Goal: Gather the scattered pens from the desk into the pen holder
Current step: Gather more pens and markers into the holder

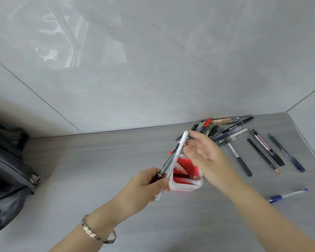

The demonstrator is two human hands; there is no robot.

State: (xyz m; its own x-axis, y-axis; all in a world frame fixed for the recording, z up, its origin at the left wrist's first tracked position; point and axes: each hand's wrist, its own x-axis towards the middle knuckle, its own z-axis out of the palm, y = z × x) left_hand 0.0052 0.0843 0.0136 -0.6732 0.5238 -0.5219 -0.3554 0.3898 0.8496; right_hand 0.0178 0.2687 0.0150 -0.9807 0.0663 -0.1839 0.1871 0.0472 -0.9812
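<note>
Closest to the person, the left hand (pixel 144 186) is curled shut around two pens at once: a white pen (pixel 173 166) and a black marker (pixel 166 165), both slanting up and away over the near-left corner of the holder (pixel 182 188). The grip sits low on the shafts, so most of each pen sticks out above the fist. I'd guess that is the weak point: two round barrels pinched together can roll against each other, and one may slip free and skitter off across the desk (pixel 80 160).

Just past it, the holder stands on the desk, red inside with a pale rim, a few pens already lying aslant in it. It looks light and nothing steadies it. A pen pushed in at this slant, or a knock from a wrist, could tip it and spill what is in there.

The right hand (pixel 204 153) hovers over the holder's far side, fingers loosely spread, fingertips up by the white pen's top end. Whether it touches the pen I cannot tell; it has nothing clearly in its grasp.

Farther right, a blue pen (pixel 287 195) lies alone. Beyond it several lie side by side, including a whiteboard marker (pixel 265 146) and a pencil (pixel 262 155). At the wall sits the pile (pixel 216 130), crossed over one another; a hasty grab there could roll some away.

A dark bag (pixel 7 170) sits well off to the left.
</note>
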